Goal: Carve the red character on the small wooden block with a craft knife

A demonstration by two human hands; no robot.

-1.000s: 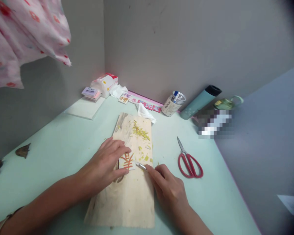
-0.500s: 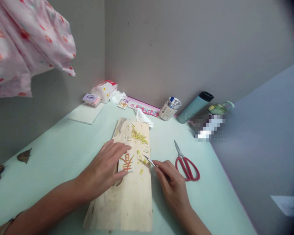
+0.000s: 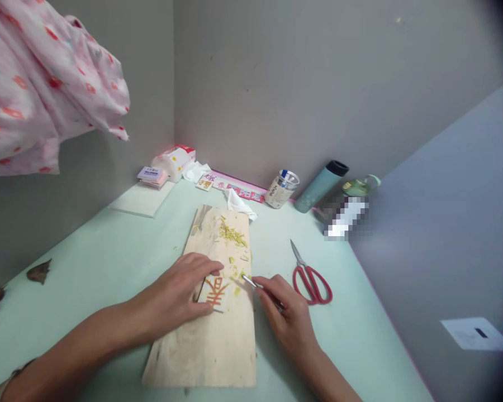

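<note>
On a long wooden board [image 3: 218,352] lies a small white block [image 3: 218,295] marked with reddish-orange character strokes. My left hand [image 3: 184,290] grips the block's edges between thumb and fingers, pinning it against the board. My right hand [image 3: 287,312] pinches a thin metal carving tool [image 3: 250,281], its tip over the board just right of the block. Yellow-green shavings [image 3: 233,233] are heaped on the upper part of the board, and smaller bits lie near the tool tip.
Red-handled scissors [image 3: 312,282] rest right of the board. Behind stand a clear jar [image 3: 281,191], a teal tumbler [image 3: 322,187] and a green-lidded bottle [image 3: 357,187]. Tissues [image 3: 238,205], small carved blocks [image 3: 245,192], a white slab [image 3: 142,201] and brown dried pieces [image 3: 39,272] lie around.
The block is lower on the board, with my left hand on it, and more of its face shows. The tool tip has shifted slightly down relative to the board. The whole view has shifted slightly.
</note>
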